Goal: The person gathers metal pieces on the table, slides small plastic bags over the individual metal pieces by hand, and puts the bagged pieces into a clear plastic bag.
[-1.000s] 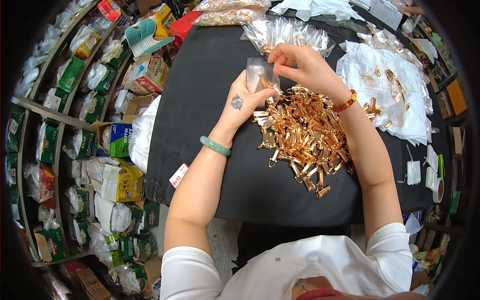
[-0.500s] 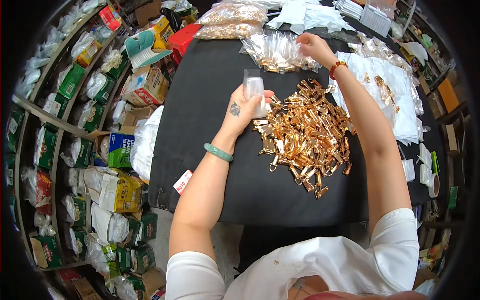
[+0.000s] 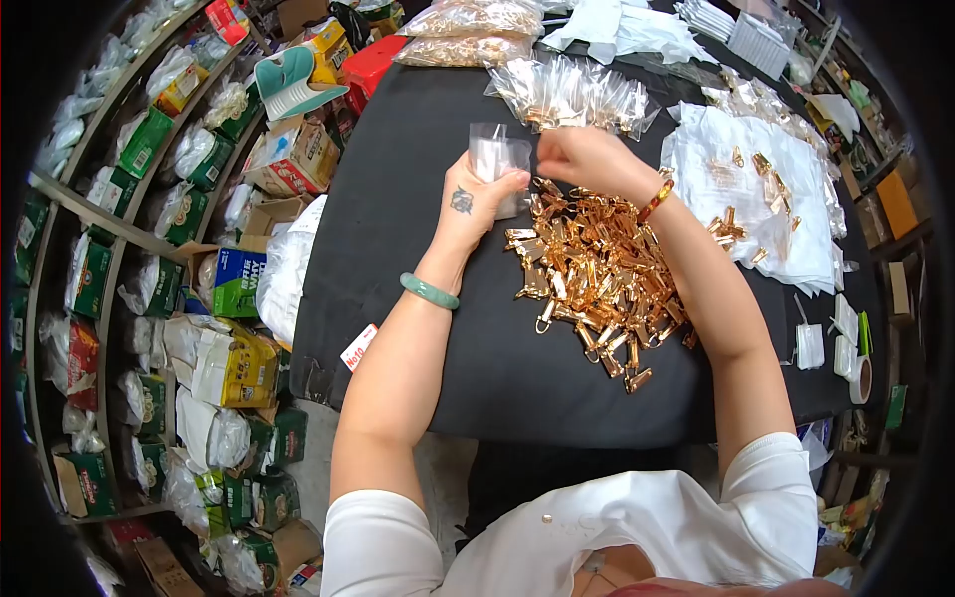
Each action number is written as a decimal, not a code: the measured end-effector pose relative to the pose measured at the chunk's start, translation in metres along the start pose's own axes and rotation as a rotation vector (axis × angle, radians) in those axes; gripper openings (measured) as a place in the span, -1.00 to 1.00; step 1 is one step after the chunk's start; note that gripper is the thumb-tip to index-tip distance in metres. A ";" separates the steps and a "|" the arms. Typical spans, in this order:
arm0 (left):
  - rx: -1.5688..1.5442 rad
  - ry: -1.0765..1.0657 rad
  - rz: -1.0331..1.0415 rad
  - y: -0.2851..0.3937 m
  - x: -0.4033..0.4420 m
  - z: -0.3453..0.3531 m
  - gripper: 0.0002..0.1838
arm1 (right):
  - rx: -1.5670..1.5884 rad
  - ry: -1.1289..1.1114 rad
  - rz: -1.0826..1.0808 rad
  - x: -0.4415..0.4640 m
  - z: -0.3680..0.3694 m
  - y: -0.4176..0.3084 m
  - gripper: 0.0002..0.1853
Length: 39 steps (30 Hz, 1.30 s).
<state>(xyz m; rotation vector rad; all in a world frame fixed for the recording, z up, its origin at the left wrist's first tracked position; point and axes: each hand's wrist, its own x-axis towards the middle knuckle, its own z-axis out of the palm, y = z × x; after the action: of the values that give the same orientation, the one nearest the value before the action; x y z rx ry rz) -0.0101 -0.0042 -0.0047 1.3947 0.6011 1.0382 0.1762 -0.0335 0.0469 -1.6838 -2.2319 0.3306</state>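
Observation:
My left hand [image 3: 470,202] is closed around a small stack of clear plastic bags [image 3: 489,157], held upright with the thumb across the front. Just right of the bags, my right hand [image 3: 587,159] has its fingers curled together; whether anything is pinched in them is hidden. Below that hand lies a heap of shiny gold metal clips [image 3: 607,279], some with a ring at the end. Beyond both hands, a row of filled clear bags [image 3: 572,95] lies with gold pieces at the near ends.
Large bags of gold parts [image 3: 468,48] are stacked at the far edge of the black table [image 3: 388,199]. White plastic sheets [image 3: 696,159] with loose clips lie to the right, near a tape roll [image 3: 861,380]. Shelves of boxes [image 3: 239,373] stand close on the left.
My right hand has moved from the row of filled bags back toward me and left, beside the bags in my left hand. The held bags now look more fanned out.

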 end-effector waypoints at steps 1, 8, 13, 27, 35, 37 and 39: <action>0.009 0.017 0.002 0.001 0.000 0.001 -0.76 | -0.001 0.003 0.000 -0.001 0.002 0.001 -0.73; -0.015 0.021 -0.042 0.004 -0.002 0.004 -0.75 | -0.141 -0.057 0.050 -0.014 0.012 -0.001 -0.80; 0.063 0.006 -0.048 0.007 -0.006 0.006 -0.74 | 0.321 0.208 -0.007 -0.020 -0.011 0.002 -0.83; 0.111 -0.081 0.013 0.007 -0.007 0.011 -0.75 | 0.627 0.288 -0.150 -0.024 -0.013 -0.021 -0.84; 0.030 -0.122 -0.013 0.006 -0.007 0.012 -0.68 | 0.386 0.200 -0.199 -0.021 -0.012 -0.022 -0.88; 0.054 -0.108 -0.016 0.006 -0.006 0.012 -0.65 | 0.379 0.177 -0.182 -0.019 -0.013 -0.020 -0.89; 0.091 -0.091 -0.027 0.005 -0.005 0.012 -0.60 | 0.282 0.254 -0.251 -0.015 -0.024 -0.011 -0.92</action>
<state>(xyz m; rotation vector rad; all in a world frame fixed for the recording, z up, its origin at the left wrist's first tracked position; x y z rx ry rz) -0.0038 -0.0150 0.0003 1.5010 0.6042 0.9303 0.1794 -0.0513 0.0713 -1.2135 -2.0657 0.3304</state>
